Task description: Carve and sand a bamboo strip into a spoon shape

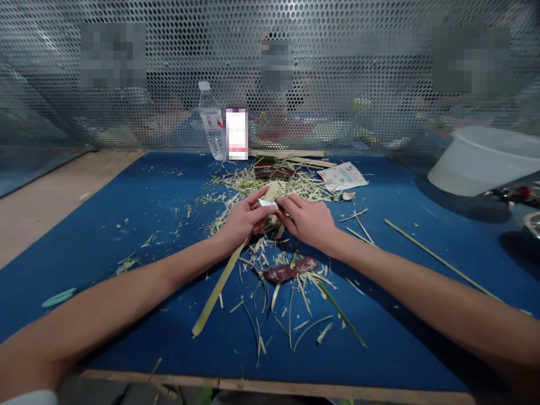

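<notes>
My left hand (pixel 247 218) is closed around a flat pale-green strip (pixel 220 286), which looks like bamboo. One end of the strip slants down towards the table's front, and the other (pixel 272 190) pokes out beyond my fingers. A small white or shiny flat piece (pixel 269 203) lies across the strip between both hands; whether it is a blade or paper cannot be told. Against it my right hand (pixel 307 218) is closed, pinching something with a speck of orange, mostly hidden by the fingers. Thin shavings (pixel 236 180) lie under and behind both hands.
Nearer me lies a dark red-brown block (pixel 291 270) among curled shavings. A water bottle (pixel 211 126) and a lit phone (pixel 237 134) stand against the perforated metal screen (pixel 185 67). A printed packet (pixel 343 176), a white tub (pixel 476 163) and a long thin stick (pixel 439 257) are right.
</notes>
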`<move>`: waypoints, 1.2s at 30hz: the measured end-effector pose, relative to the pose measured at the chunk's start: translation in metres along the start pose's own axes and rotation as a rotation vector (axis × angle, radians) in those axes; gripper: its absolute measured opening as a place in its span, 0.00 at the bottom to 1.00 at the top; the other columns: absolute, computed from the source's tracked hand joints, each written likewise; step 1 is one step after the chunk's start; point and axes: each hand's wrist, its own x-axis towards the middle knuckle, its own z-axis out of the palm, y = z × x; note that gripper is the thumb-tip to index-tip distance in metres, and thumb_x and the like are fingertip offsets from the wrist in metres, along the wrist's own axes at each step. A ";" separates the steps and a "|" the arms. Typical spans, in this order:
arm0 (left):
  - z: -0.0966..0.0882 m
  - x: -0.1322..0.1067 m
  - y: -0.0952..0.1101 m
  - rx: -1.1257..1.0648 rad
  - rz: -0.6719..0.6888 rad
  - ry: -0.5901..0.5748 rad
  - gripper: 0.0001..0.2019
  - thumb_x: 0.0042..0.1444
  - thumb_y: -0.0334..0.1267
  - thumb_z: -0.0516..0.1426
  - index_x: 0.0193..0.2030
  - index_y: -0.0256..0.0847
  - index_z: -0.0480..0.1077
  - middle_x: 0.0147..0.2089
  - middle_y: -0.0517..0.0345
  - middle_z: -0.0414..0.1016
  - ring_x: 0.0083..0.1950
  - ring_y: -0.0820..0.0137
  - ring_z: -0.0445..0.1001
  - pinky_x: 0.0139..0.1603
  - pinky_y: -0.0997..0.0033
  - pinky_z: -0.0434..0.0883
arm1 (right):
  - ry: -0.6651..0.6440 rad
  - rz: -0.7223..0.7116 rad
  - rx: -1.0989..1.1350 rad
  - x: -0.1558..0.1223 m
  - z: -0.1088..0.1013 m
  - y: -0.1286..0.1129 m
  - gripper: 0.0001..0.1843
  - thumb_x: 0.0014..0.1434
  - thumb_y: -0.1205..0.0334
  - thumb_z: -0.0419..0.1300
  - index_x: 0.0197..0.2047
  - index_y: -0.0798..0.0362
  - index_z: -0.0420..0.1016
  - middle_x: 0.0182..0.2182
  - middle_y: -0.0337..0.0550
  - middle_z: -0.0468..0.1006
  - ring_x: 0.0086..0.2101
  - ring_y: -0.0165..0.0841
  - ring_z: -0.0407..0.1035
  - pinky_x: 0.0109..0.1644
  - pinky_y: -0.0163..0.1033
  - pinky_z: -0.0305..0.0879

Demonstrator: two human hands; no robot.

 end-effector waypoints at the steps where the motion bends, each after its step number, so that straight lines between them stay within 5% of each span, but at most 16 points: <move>1: 0.001 0.000 0.000 0.004 -0.001 0.009 0.44 0.46 0.33 0.69 0.72 0.36 0.61 0.19 0.72 0.62 0.16 0.83 0.53 0.18 0.76 0.48 | 0.001 0.008 -0.008 0.000 0.000 0.000 0.26 0.74 0.48 0.40 0.51 0.51 0.75 0.37 0.46 0.79 0.28 0.32 0.69 0.28 0.41 0.42; 12: -0.002 0.002 -0.001 0.033 0.025 -0.010 0.43 0.50 0.34 0.67 0.73 0.35 0.58 0.15 0.76 0.54 0.16 0.81 0.49 0.19 0.75 0.47 | 0.085 0.168 0.004 0.001 0.006 0.004 0.24 0.74 0.48 0.43 0.55 0.51 0.75 0.41 0.47 0.81 0.31 0.34 0.72 0.27 0.40 0.44; 29: 0.000 -0.001 0.000 -0.018 0.009 -0.005 0.47 0.44 0.32 0.70 0.72 0.34 0.59 0.17 0.73 0.60 0.16 0.83 0.52 0.18 0.75 0.46 | 0.049 0.015 0.115 -0.001 0.004 0.001 0.23 0.72 0.49 0.46 0.55 0.50 0.76 0.39 0.45 0.81 0.31 0.32 0.72 0.29 0.38 0.48; 36: 0.000 -0.003 0.000 0.006 0.011 -0.028 0.45 0.48 0.33 0.69 0.73 0.32 0.57 0.13 0.76 0.54 0.15 0.82 0.49 0.19 0.75 0.47 | 0.106 0.163 0.079 0.002 0.005 0.006 0.25 0.73 0.48 0.44 0.56 0.51 0.76 0.41 0.46 0.82 0.33 0.33 0.73 0.28 0.39 0.49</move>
